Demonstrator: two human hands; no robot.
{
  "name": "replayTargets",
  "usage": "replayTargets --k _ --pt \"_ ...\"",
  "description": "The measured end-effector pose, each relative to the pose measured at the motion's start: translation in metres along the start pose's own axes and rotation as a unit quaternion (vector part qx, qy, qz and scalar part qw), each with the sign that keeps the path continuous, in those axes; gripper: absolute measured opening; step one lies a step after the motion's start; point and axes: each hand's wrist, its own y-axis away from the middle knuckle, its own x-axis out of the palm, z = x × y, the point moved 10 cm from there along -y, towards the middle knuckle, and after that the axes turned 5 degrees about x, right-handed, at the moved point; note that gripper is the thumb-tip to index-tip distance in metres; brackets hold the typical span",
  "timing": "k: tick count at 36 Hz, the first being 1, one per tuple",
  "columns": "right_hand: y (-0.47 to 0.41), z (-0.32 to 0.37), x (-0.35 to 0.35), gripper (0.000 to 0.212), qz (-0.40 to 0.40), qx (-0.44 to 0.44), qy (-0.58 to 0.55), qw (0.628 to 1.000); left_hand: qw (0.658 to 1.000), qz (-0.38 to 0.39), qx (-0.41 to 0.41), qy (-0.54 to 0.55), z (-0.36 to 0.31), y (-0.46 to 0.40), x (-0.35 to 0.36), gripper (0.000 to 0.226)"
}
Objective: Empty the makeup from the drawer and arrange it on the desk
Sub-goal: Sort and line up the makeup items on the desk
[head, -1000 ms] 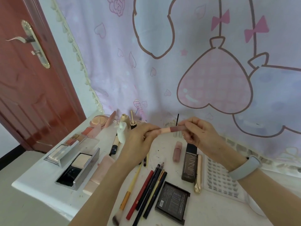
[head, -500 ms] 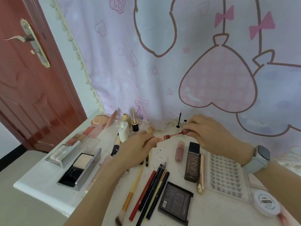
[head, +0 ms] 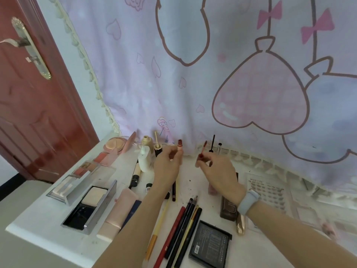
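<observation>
Holding the two parts of an opened lip gloss apart above the white counter point(head: 48, 227), both hands sit near the back edge by the pink cartoon-print curtain point(head: 193, 84). The left hand point(head: 168, 167) curls its fingers round the small pinkish lip gloss tube with a dark red neck point(head: 180, 145), which stands roughly upright with the open neck poking above the fingertips. The right hand point(head: 218, 171), a pale blue watch band point(head: 248, 203) on its wrist, pinches the slim dark red applicator wand point(head: 202, 149), tilted so its tip points up toward the curtain. Tube and wand are apart, with a clear gap between them.

Makeup already lies spread over the counter. On the left are a silver mirrored compact with beige pressed powder point(head: 90, 204), a clear-lidded palette of pink and brown shades point(head: 85, 169), and a round peach powder compact point(head: 115, 145). A white pump bottle point(head: 144, 159) stands just behind the left hand, beside a gold-capped bottle point(head: 147, 141). Under the forearms, a bundle of red, black and yellow cosmetic pencils point(head: 183, 225) lies side by side, near a black square compact face down point(head: 210, 246). A clear tray of false lashes point(head: 268, 194) lies to the right of the right wrist, and a dark brown rectangular bottle point(head: 228, 209) is partly hidden under that wrist.
</observation>
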Motion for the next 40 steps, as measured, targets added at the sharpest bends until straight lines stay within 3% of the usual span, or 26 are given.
replayTargets --k 4,7,13,17,30,40 --pt "-0.009 -0.004 0.023 0.019 0.001 0.019 0.093 0.995 0.998 0.011 -0.001 -0.064 0.009 -0.012 0.008 0.016" --pt "-0.016 -0.01 0.029 0.022 0.002 0.041 0.1 0.994 0.994 0.018 0.005 -0.106 0.015 -0.018 0.012 0.026" --pt "-0.021 -0.019 0.032 0.025 -0.003 0.049 0.122 0.991 0.985 0.028 0.001 -0.17 0.029 -0.024 0.016 0.023" --pt "-0.026 -0.019 0.037 0.026 0.008 0.057 0.133 0.989 0.981 0.036 0.007 -0.189 0.028 -0.028 0.02 0.029" --pt "-0.031 -0.019 0.036 0.026 0.001 0.075 0.14 0.987 0.975 0.061 -0.01 -0.215 0.035 -0.034 0.027 0.014" --pt "-0.028 -0.016 0.033 0.029 0.005 0.062 0.138 0.988 0.97 0.064 -0.022 -0.235 0.034 -0.034 0.029 0.017"
